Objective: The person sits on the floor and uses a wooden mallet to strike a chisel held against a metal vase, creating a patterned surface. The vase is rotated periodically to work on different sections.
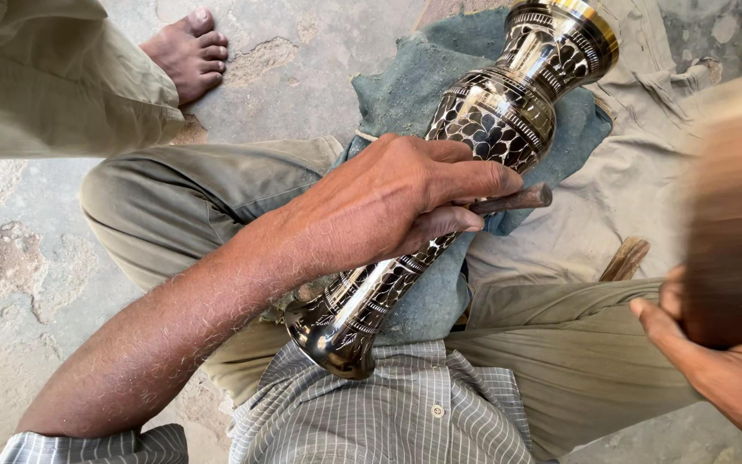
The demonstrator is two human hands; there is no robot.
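A rough, cracked grey concrete floor (36, 258) with pale, crumbling patches, lit by soft daylight. A rumpled blue-grey cloth (405, 77) and a beige fabric sheet (611, 189) lie spread on it.

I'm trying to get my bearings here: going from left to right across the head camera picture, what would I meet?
Bare foot → left hand gripping a thin tool on the engraved metal vase → wooden handle on the cloth → right hand holding a blurred wooden block.

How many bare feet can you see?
1: a bare foot on the cracked floor at the top left, beside a trouser leg. Other feet may be hidden under clothing.
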